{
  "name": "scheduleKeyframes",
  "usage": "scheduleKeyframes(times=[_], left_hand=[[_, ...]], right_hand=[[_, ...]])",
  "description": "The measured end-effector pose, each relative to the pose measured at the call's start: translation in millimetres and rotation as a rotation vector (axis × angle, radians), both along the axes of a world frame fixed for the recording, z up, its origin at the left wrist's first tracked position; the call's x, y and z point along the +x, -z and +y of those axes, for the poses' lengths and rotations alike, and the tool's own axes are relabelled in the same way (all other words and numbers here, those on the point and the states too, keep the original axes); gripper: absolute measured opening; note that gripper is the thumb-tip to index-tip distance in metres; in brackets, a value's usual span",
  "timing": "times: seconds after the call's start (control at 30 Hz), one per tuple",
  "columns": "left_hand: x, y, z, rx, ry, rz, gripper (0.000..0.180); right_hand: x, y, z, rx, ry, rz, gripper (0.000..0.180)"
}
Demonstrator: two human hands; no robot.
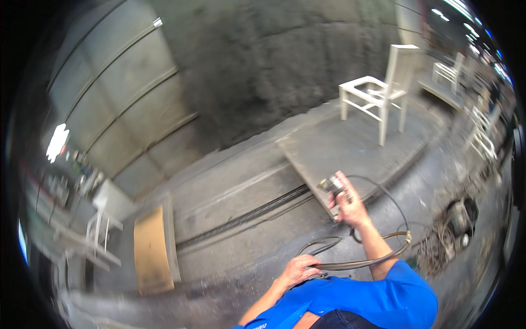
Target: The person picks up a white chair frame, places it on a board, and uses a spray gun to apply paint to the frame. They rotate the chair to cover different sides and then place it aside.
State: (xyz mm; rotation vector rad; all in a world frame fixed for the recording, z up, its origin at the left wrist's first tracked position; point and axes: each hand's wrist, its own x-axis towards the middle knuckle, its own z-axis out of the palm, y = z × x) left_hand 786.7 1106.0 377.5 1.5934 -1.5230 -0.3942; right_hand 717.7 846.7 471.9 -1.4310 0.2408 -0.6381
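Observation:
My right hand (pixel 352 207) is wrapped round a spray gun (pixel 333 186), held out in front of me at the near edge of a grey platform (pixel 323 145). A thin dark line loops away from the gun to the right. My left hand (pixel 301 268), low and close to my body, is closed on a hose (pixel 378 260) that curves across to the right below my right forearm. On the platform stands an upright white chair frame (pixel 375 94) with an open seat, apart from the gun. Motion blur softens the gun's details.
A chain track (pixel 246 213) runs along the floor from the platform to a second platform with a brown board (pixel 153 249). More white chair frames (pixel 481 134) stand at the right and a white frame (pixel 98 233) at the left. Coiled hoses (pixel 435 247) lie at right by a dark round thing.

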Motion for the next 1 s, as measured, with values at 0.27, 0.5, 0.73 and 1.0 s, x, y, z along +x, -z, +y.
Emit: scheduleKeyframes(times=[0.27, 0.5, 0.73, 1.0], left_hand=[[-15, -90, -5, -0.255, 0.108, -0.160, 0.035], [-9, -81, -7, -0.225, 0.082, 0.065, 0.058], [4, -54, -5, -0.153, -0.013, 0.172, 0.060], [24, 66, 37, 0.324, -0.297, 0.364, 0.057]], right_hand=[[38, -191, -42, -0.345, 0.239, -0.382, 0.066], [43, -295, -61, -0.457, 0.340, -0.390, 0.064], [50, -299, -47, -0.471, 0.366, -0.413, 0.056], [43, -289, -52, -0.463, 0.337, -0.358, 0.057]])
